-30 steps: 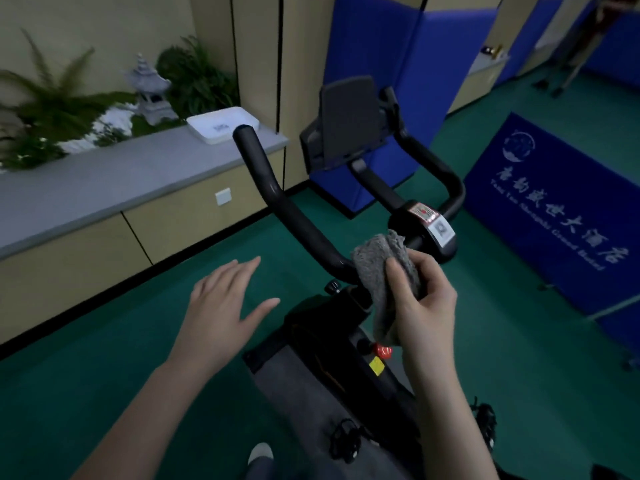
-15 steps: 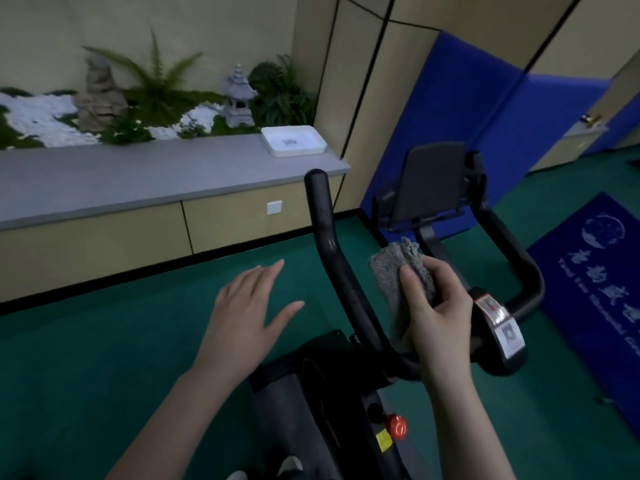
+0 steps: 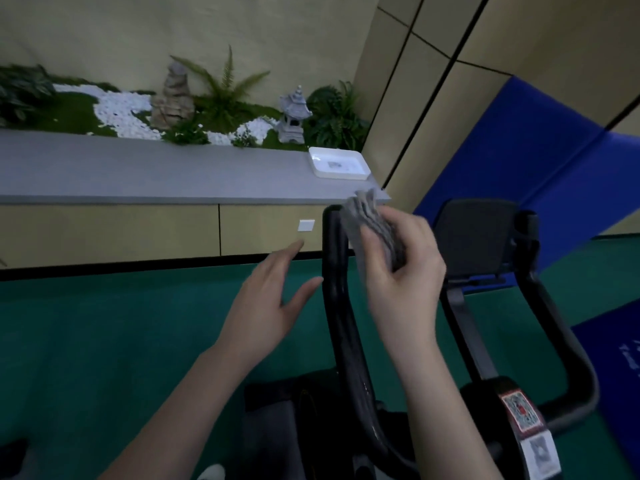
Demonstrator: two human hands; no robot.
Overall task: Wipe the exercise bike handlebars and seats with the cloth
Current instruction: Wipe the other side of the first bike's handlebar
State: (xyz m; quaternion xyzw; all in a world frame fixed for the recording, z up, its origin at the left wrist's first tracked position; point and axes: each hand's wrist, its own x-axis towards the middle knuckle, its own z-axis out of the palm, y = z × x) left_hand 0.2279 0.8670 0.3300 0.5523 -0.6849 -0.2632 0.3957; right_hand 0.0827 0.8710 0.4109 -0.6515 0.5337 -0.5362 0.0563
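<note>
Here the grey cloth (image 3: 372,225) sits bunched against the top of the bike's left handlebar (image 3: 337,271), gripped by the right hand (image 3: 401,271). The left hand (image 3: 266,306) hovers just beside the bar, fingers spread and holding nothing. Behind stand a grey counter (image 3: 156,174) and a white tray (image 3: 339,163).

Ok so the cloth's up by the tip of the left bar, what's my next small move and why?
Probably press the cloth onto the left bar at its tip and drag down toward the stem. The right hand holds the cloth beside the bar's top end, and the left hand hovers open, holding nothing.
</note>
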